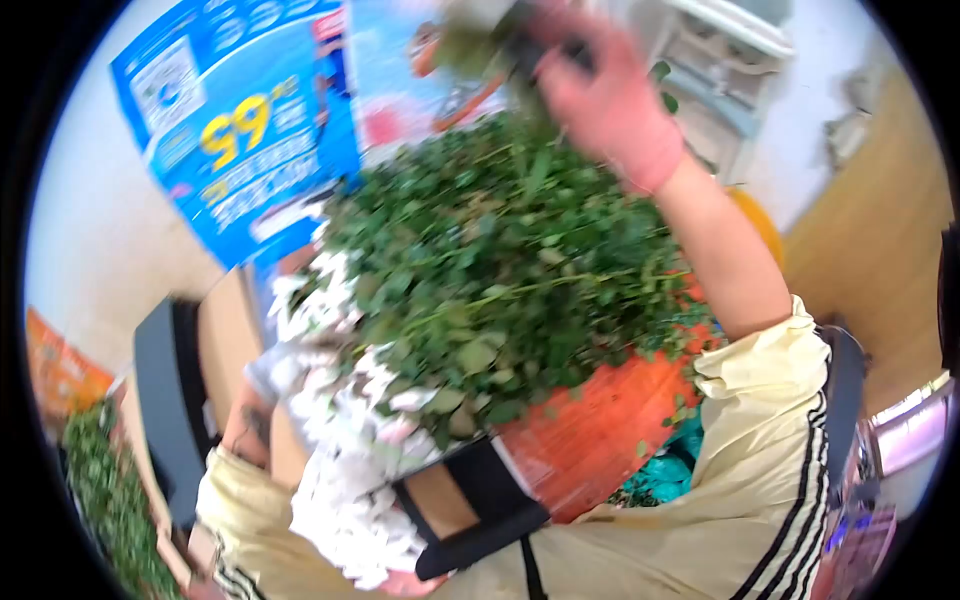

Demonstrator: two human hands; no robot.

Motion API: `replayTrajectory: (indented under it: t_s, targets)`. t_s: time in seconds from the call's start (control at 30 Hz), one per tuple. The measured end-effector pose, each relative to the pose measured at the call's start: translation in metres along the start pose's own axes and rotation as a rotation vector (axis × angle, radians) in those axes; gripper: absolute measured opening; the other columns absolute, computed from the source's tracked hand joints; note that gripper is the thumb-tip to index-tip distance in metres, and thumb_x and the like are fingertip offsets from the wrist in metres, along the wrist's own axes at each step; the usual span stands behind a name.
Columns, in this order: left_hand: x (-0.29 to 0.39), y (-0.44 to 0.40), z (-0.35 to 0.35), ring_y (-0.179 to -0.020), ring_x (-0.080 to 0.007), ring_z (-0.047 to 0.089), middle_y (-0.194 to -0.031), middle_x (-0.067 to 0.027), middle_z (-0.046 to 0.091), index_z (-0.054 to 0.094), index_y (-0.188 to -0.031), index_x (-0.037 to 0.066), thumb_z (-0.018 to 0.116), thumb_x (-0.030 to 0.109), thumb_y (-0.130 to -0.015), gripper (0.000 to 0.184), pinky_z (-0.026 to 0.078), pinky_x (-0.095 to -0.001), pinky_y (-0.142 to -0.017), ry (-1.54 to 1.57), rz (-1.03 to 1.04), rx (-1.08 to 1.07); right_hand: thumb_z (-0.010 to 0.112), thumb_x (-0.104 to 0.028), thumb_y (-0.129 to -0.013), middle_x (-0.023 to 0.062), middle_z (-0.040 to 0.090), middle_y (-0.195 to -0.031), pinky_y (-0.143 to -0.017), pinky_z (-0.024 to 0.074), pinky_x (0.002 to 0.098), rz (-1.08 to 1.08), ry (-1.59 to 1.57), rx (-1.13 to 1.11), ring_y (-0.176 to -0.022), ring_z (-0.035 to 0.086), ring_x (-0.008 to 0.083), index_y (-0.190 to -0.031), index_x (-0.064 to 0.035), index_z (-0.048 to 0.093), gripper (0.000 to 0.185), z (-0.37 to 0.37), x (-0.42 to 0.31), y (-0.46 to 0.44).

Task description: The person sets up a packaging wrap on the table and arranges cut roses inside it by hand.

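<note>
Near the top of the view, my right hand (pixel 610 110), in a pink glove, is closed around a dark object (pixel 545 50) too blurred to name. Green, leafy material is smeared beside it. Below lies a big heap of leafy green stems (pixel 490 250) on an orange-red surface (pixel 590 430). My left hand (pixel 275 372), apparently in a pale grey glove, is at the left, against a mass of white wrapping pieces (pixel 345 490) at the heap's edge. Its fingers do not show clearly.
A blue poster (pixel 230 130) with yellow figures stands behind the heap. Cardboard with a dark panel (pixel 170 400) is at my left, with more greenery (pixel 110 500) beyond it. A black case with a brown patch (pixel 470 505) lies close to my body, near teal plastic (pixel 665 475).
</note>
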State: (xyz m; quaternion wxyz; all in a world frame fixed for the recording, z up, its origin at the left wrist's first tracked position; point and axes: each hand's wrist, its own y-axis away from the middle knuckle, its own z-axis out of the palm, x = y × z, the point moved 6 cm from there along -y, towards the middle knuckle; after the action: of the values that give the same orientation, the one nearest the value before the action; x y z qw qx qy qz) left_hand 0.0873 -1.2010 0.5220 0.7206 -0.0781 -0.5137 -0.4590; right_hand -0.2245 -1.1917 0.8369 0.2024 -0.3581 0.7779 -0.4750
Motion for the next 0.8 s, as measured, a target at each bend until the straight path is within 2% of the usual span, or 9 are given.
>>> replayTrajectory:
  t_s: [0.03,0.07,0.23,0.3,0.43,0.57,0.63,0.7,0.8]
  targets:
    - [0.006,0.010,0.014,-0.086,-0.0122,0.056,-0.114,-0.0086,0.053,0.039,-0.133,-0.001,0.061,0.013,-0.085,0.055,0.051,-0.0278,-0.068,-0.032,0.029,0.067,0.056,-0.014,-0.079,0.0120,0.061,-0.112,-0.087,0.0454,0.0369,-0.288,0.201,-0.089,-0.107,0.056,0.0253,-0.110,-0.0043,0.061,0.033,0.044,-0.034,0.023]
    - [0.013,0.020,0.027,-0.091,-0.0137,0.057,-0.120,-0.0091,0.050,0.040,-0.133,0.000,0.062,0.015,-0.084,0.056,0.054,-0.0289,-0.071,-0.067,0.055,0.135,0.058,-0.014,-0.076,0.0101,0.057,-0.116,-0.093,0.0422,0.0379,-0.210,0.162,-0.380,-0.111,0.053,0.0244,-0.117,-0.0091,0.057,0.042,0.082,-0.050,0.052]
    - [0.028,0.042,0.049,-0.087,-0.0184,0.065,-0.112,-0.0071,0.061,0.044,-0.129,0.004,0.062,0.019,-0.084,0.051,0.057,-0.0337,-0.070,0.062,0.189,0.360,0.060,-0.031,-0.075,0.0140,0.052,-0.117,-0.095,0.0399,0.0385,-0.141,-0.241,-0.597,-0.108,0.052,0.0295,-0.128,-0.0038,0.043,0.062,0.184,-0.108,0.156]
    - [0.036,0.040,0.055,-0.106,-0.0273,0.060,-0.120,-0.0125,0.057,0.043,-0.131,0.005,0.060,0.032,-0.086,0.055,0.056,-0.0364,-0.072,0.080,0.399,0.258,0.062,-0.034,-0.075,0.0149,0.056,-0.111,-0.094,0.0401,0.0394,0.015,-0.331,-0.655,-0.102,0.055,0.0319,-0.129,-0.0023,0.042,0.066,0.186,-0.101,0.161]
    - [0.061,0.027,0.071,-0.107,-0.0267,0.057,-0.119,-0.0146,0.056,0.045,-0.126,0.003,0.051,0.053,-0.087,0.063,0.050,-0.0394,-0.086,0.385,0.644,0.011,0.060,-0.030,-0.078,0.0174,0.057,-0.115,-0.098,0.0394,0.0387,0.186,-0.151,-0.955,-0.110,0.052,0.0314,-0.130,-0.0077,0.043,0.060,0.139,-0.053,0.112]
    - [0.024,-0.031,-0.019,-0.094,-0.0217,0.062,-0.099,-0.0078,0.065,0.059,-0.114,0.007,0.054,0.037,-0.087,0.040,0.047,-0.0313,-0.084,-0.972,0.410,0.569,0.058,-0.018,-0.081,0.0164,0.058,-0.115,-0.091,0.0457,0.0336,0.322,0.247,-0.306,-0.104,0.057,0.0218,-0.126,-0.0044,0.047,0.048,-0.014,0.075,0.017]
    - [-0.007,-0.060,-0.042,-0.113,-0.0319,0.052,-0.120,-0.0162,0.057,0.051,-0.125,0.008,0.056,0.031,-0.082,0.049,0.040,-0.0389,-0.096,-1.391,0.140,0.536,0.056,-0.017,-0.084,0.0166,0.057,-0.117,-0.090,0.0463,0.0331,0.461,0.344,-0.107,-0.106,0.056,0.0198,-0.131,-0.0038,0.042,0.050,-0.098,0.170,-0.013]
    - [-0.045,-0.089,-0.088,-0.124,-0.0333,0.040,-0.130,-0.0151,0.049,0.045,-0.131,0.009,0.056,0.026,-0.076,0.058,0.033,-0.0392,-0.104,-1.609,0.162,0.526,0.055,-0.016,-0.084,0.0169,0.057,-0.117,-0.089,0.0467,0.0334,0.508,0.410,0.053,-0.105,0.057,0.0206,-0.130,-0.0051,0.043,0.049,-0.168,0.217,-0.009]
    - [-0.073,-0.113,-0.111,-0.111,-0.0362,0.050,-0.117,-0.0181,0.055,0.049,-0.128,0.011,0.057,0.027,-0.075,0.056,0.039,-0.0408,-0.096,-1.570,0.080,0.488,0.053,-0.015,-0.084,0.0173,0.057,-0.117,-0.087,0.0473,0.0338,0.467,0.394,0.165,-0.103,0.058,0.0218,-0.129,-0.0071,0.044,0.047,-0.225,0.216,-0.010]
